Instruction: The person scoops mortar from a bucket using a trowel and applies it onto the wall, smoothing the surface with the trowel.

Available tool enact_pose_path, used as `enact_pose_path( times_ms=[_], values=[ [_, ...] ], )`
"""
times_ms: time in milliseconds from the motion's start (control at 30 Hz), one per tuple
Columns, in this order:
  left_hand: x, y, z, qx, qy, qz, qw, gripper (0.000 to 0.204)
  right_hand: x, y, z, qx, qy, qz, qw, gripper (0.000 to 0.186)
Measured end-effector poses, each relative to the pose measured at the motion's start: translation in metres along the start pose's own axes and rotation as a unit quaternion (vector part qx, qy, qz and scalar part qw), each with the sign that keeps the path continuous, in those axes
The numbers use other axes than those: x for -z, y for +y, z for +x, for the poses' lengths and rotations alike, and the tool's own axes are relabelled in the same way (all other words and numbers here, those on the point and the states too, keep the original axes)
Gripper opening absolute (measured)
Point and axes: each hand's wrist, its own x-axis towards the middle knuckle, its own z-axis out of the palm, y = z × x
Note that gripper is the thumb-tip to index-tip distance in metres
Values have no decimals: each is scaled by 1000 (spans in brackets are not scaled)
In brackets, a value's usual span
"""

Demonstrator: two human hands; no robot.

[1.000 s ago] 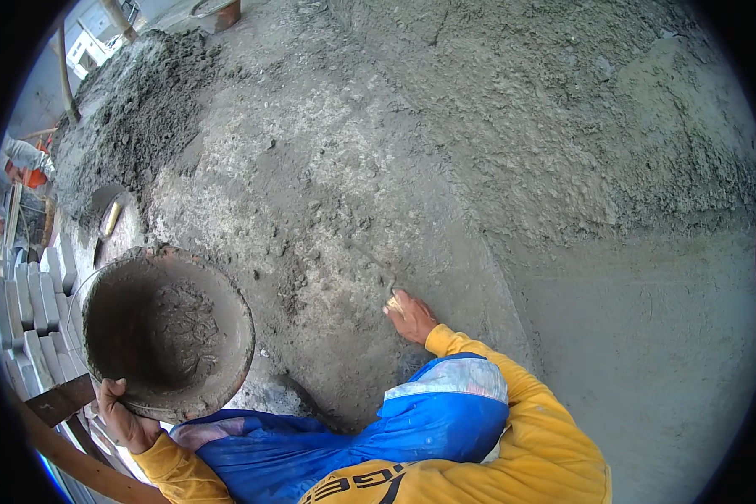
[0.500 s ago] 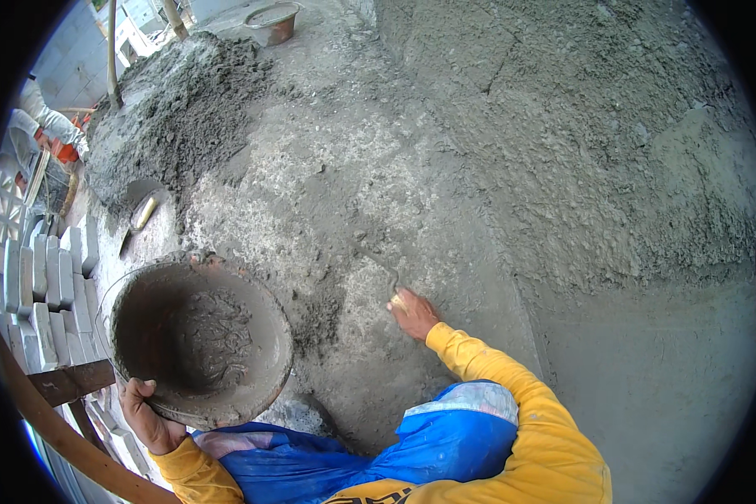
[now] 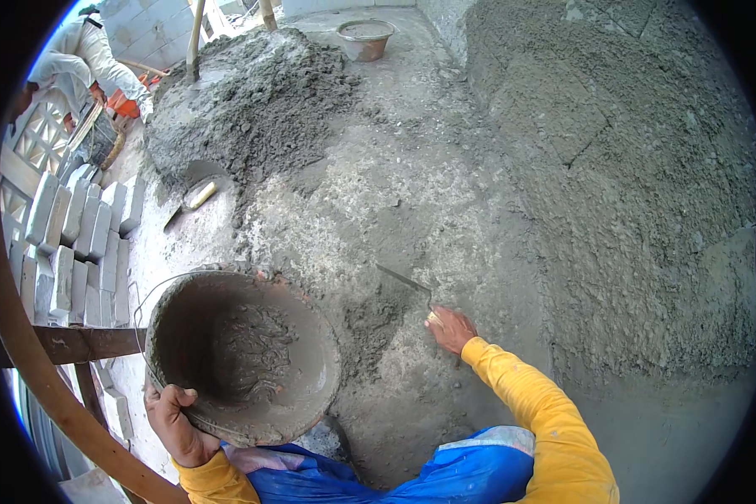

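Note:
My left hand [image 3: 177, 420] grips the near left rim of a mortar-caked bucket [image 3: 315, 353], tipped so its inside faces me, with wet grey mortar [image 3: 256, 353] in the bottom. My right hand [image 3: 450, 329] is closed on the pale handle of a trowel [image 3: 403, 277], whose thin blade points up and left over the rough, mortar-spattered floor [image 3: 453, 214]. A second trowel [image 3: 200, 196] with a pale handle lies left of centre beside a mound of wet mortar [image 3: 256, 113].
A wooden rail [image 3: 67, 407] and stacked pale blocks [image 3: 88, 223] line the left. A co-worker [image 3: 100, 59] in pale clothes bends at upper left. Another bucket [image 3: 365, 42] stands at the back, near wooden poles [image 3: 191, 50]. A rough plastered surface [image 3: 630, 193] fills the right.
The view has swung, showing more of the back and the co-worker. The bucket in my left hand and the trowel in my right now appear farther right; both hands keep their holds.

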Motion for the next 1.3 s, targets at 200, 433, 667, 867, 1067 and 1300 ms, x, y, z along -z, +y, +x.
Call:
enact_pose_path(
  times_ms=[200,433,667,867,1067,1300],
  values=[
    [-20,4,-14,-35,-36,46,998,42,58,8,149,-95,260,22,961,42],
    [-28,8,-14,30,-58,16,998,61,-19,-73,61,152,-15,-38,988,34],
    [-45,6,-18,46,-78,25,996,71,-14,-39,-18,-133,190,101,967,47],
    [-37,13,-21,36,-52,17,998,70,-80,-69,-34,-193,136,112,965,38],
    [-32,14,-26,43,-9,53,998,46,-116,-90,-71,-67,-44,125,989,42],
    [-9,15,-24,19,17,77,997,42,-81,-31,-91,-442,233,259,827,50]
  ],
)
